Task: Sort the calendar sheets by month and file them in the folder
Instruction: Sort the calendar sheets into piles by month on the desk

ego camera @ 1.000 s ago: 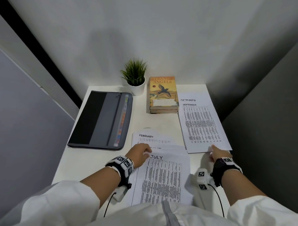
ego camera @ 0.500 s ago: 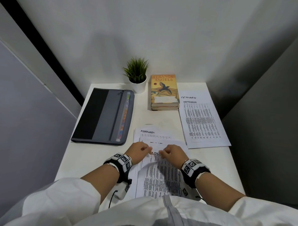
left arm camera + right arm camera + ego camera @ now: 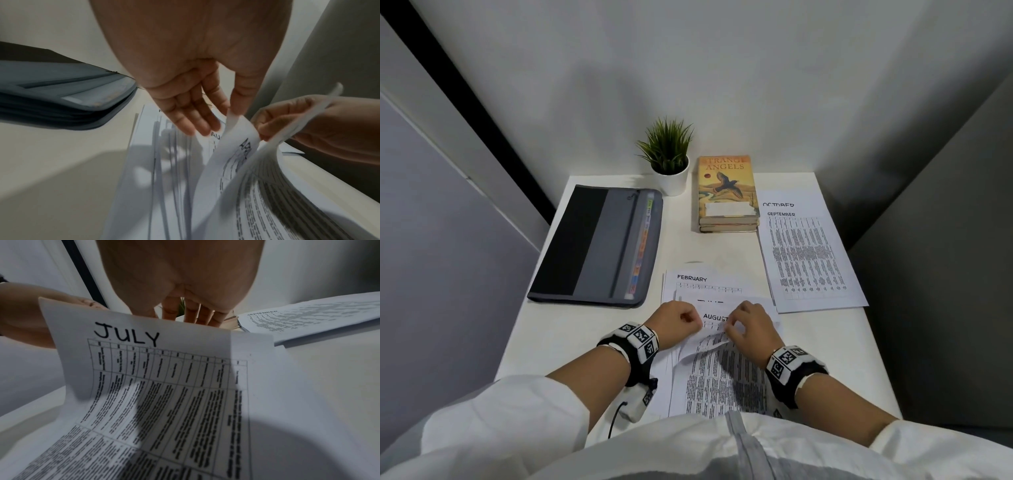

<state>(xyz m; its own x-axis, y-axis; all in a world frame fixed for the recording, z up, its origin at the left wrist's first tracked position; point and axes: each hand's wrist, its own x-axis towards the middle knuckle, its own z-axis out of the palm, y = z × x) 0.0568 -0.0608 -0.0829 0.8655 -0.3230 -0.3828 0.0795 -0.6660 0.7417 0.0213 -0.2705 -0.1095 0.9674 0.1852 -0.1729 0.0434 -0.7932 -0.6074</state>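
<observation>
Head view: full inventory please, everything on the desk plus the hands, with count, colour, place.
folder: one, grey and black, zipped, left side of desk.
potted plant: one, green in a white pot, back centre.
books: stack of two or three, orange cover on top, right of the plant.
sorted sheets: small white stack, SEPTEMBER over OCTOBER, right side.
unsorted sheets: white pile, FEBRUARY and AUGUST headings showing, front centre.
JULY sheet: one, white, top edge lifted off the pile.
desk: one, white.
left hand: pinching a lifted sheet's edge.
right hand: gripping the JULY sheet's top edge.
</observation>
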